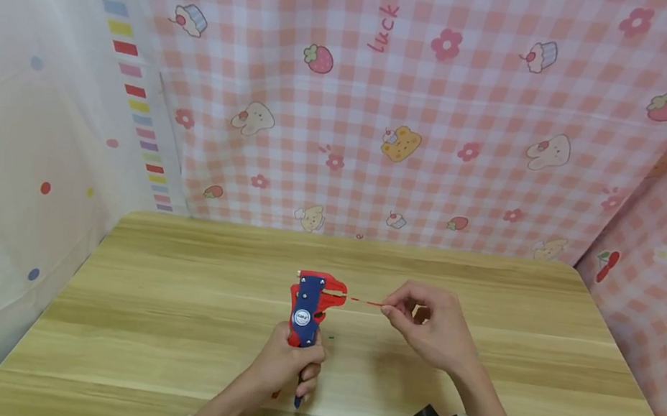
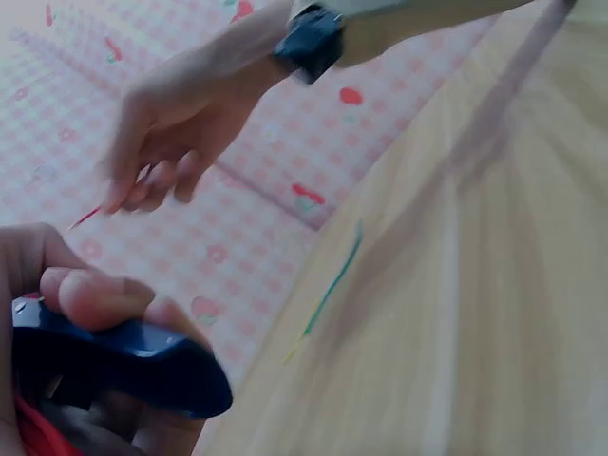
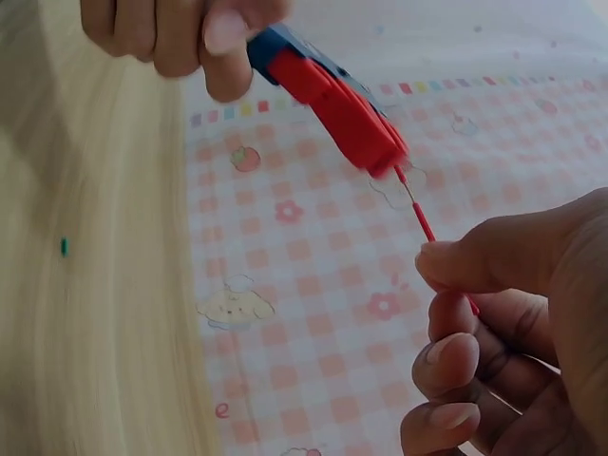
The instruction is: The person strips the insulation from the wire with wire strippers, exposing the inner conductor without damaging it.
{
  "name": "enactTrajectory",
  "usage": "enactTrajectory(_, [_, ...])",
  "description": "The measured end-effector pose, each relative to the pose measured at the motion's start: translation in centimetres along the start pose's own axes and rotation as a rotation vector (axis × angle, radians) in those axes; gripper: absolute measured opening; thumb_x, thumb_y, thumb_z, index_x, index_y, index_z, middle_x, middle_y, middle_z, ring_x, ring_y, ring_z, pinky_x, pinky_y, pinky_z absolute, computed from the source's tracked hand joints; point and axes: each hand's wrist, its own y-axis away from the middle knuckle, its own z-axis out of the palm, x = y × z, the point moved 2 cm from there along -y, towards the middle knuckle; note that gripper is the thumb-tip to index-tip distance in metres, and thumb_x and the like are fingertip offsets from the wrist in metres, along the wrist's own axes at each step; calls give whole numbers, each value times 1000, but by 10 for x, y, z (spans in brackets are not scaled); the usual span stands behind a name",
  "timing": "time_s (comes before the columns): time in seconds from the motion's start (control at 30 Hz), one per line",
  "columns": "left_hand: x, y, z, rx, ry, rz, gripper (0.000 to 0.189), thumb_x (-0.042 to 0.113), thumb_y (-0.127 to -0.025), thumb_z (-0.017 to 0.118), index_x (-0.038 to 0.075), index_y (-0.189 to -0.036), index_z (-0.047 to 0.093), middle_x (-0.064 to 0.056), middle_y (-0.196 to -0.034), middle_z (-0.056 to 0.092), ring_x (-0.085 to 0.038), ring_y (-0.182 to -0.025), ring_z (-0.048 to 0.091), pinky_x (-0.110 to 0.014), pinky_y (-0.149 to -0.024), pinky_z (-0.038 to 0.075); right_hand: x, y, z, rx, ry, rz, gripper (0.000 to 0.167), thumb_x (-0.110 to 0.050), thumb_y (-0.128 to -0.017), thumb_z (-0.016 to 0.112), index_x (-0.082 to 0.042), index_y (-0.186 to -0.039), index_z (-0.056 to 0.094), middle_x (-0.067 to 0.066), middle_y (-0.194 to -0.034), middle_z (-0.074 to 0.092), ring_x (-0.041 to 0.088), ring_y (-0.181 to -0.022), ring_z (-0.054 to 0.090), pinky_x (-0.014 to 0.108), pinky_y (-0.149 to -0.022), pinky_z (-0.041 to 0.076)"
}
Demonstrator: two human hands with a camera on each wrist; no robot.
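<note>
My left hand [image 1: 287, 361] grips the handles of a red and blue wire stripper [image 1: 310, 299], its head raised above the table. To its right, my right hand [image 1: 433, 325] pinches a thin red wire [image 1: 369, 302] between thumb and fingertips. The wire points at the stripper's nose. In the right wrist view, a short bare metal stretch shows between the wire's red insulation [image 3: 425, 222] and a small red piece of insulation [image 3: 400, 175] right at the stripper's tip. The left wrist view shows the blue handle [image 2: 123, 356] under the left fingers.
A wooden-topped table [image 1: 172, 313] lies under both hands. A small green bit [image 1: 331, 338] rests on it near the left hand. A green wire with a yellowish end [image 2: 332, 285] shows in the left wrist view. Patterned cloth [image 1: 351, 94] hangs behind and at both sides.
</note>
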Motion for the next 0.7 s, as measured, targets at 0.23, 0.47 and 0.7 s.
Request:
enactTrajectory(0.23, [6, 0, -6, -42, -37, -2, 22, 11, -94, 67, 3, -83, 49, -1, -54, 51, -16, -42, 55, -30, -49, 54, 1, 0, -6, 4, -25, -11, 11, -15, -94, 76, -24, -88, 76, -7, -71, 62, 7, -62, 51, 24, -50, 46])
enactTrajectory(0.47, [6, 1, -1, -88, -56, 22, 21, 8, -95, 65, -1, -83, 49, 0, -54, 52, -15, -42, 54, -29, -47, 53, 0, 0, -3, 4, -26, -1, 10, -16, -92, 77, -25, -88, 77, -7, -71, 62, 7, -61, 51, 23, -50, 46])
enactTrajectory(0.7, [5, 3, 2, -58, -60, 15, 18, 4, -94, 60, 2, -82, 48, 2, -51, 48, -14, -38, 51, -30, -43, 51, -2, -1, -1, -16, -29, 5, 8, -18, -92, 78, -25, -87, 77, -7, -71, 63, 7, -63, 53, 22, -51, 46])
